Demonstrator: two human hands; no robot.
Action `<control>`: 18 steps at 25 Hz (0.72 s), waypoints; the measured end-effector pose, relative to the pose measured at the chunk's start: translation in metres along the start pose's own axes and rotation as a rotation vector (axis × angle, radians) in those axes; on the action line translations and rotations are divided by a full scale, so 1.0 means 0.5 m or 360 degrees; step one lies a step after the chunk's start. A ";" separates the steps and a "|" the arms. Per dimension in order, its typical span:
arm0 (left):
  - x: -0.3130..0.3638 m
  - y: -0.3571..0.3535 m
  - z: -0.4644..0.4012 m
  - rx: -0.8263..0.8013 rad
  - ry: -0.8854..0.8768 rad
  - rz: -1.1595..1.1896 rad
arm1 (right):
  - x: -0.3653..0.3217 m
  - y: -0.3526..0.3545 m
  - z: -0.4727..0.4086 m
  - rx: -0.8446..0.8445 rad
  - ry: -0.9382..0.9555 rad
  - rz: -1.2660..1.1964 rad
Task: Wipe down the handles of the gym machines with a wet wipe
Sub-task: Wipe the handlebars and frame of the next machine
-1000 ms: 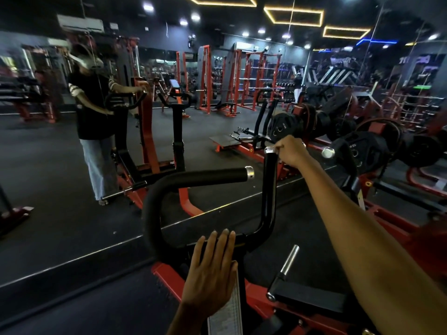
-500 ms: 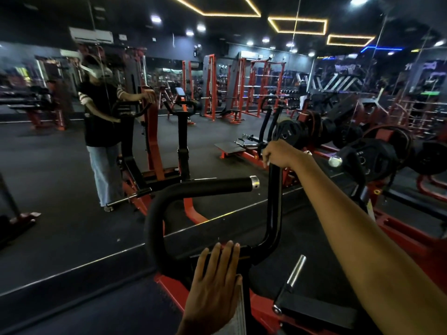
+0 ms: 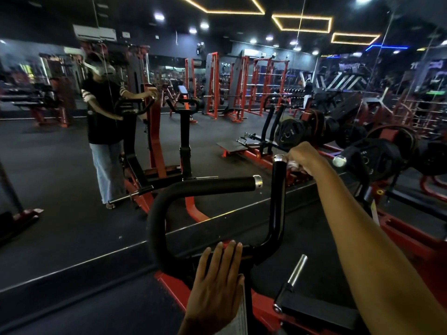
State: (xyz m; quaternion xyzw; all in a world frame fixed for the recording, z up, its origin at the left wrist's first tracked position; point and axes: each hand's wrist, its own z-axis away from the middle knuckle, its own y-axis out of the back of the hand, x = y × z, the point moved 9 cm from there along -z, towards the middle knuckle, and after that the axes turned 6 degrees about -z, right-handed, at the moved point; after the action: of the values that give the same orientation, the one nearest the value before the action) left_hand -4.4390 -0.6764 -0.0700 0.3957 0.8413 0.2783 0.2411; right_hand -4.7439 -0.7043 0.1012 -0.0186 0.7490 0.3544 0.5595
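A black machine has two foam-covered handles with chrome end caps: a curved horizontal handle (image 3: 217,186) and an upright handle (image 3: 277,197). My right hand (image 3: 303,157) reaches out beside the top cap of the upright handle and pinches a white wet wipe (image 3: 293,166) in its curled fingers, just right of the bar. My left hand (image 3: 216,284) lies flat with straight fingers on the machine's centre post, below the handle bend. A white label (image 3: 240,313) shows beside that hand.
A mirror wall (image 3: 72,189) stands straight ahead and reflects me and the machine. Loaded black weight plates (image 3: 372,163) sit to the right on red frames. A chrome peg (image 3: 296,272) sticks up from the red base (image 3: 169,284) near my right forearm.
My right hand has come off the top of the upright handle to its right side, so the chrome cap and the wipe now show. My left hand stays put.
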 end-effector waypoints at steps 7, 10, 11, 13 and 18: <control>0.003 -0.005 -0.002 -0.0070 0.0012 -0.0018 | -0.065 0.015 0.114 0.0489 0.0829 0.0329; 0.004 -0.008 -0.001 -0.0082 0.0004 -0.0036 | -0.082 -0.034 0.131 0.0402 0.1096 0.0766; 0.004 -0.008 0.000 -0.0084 0.0002 -0.0031 | -0.091 -0.055 0.136 0.0311 0.1208 0.1001; 0.004 -0.007 0.001 -0.0084 -0.0002 -0.0027 | -0.106 -0.089 0.154 0.0140 0.1393 0.1395; 0.005 -0.005 0.003 -0.0102 0.0003 0.0008 | -0.096 -0.058 0.175 0.0138 0.1312 0.0919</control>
State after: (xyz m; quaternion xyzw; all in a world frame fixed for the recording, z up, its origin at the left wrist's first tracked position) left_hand -4.4409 -0.6751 -0.0730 0.3897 0.8311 0.3061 0.2523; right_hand -4.6413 -0.6955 0.1167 0.0741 0.8962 0.4265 0.0967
